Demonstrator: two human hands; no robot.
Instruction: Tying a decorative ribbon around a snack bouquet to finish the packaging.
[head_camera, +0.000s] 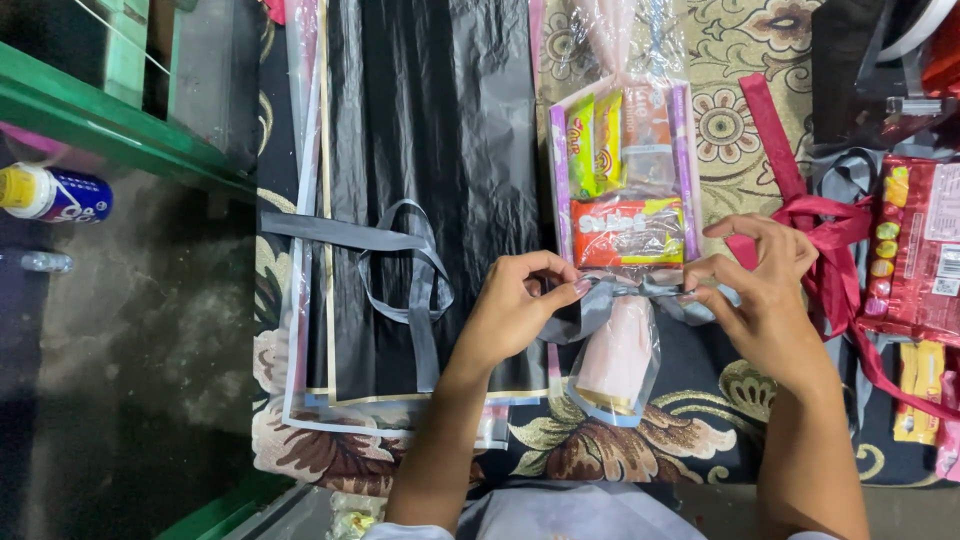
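Pinching a grey satin ribbon (610, 300) between them, left hand (515, 310) and right hand (760, 290) flank the clear cellophane-wrapped snack tray (625, 185), whose long axis runs away from the person, equally near both.

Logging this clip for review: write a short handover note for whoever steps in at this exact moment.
Left hand and right hand each pinch a grey ribbon across the gathered neck of a clear-wrapped snack pack.
The pack lies on the patterned cloth, snacks already inside the wrap.
No finished bow is visible.
A second grey ribbon lies on black sheets; a maroon ribbon lies at the right.
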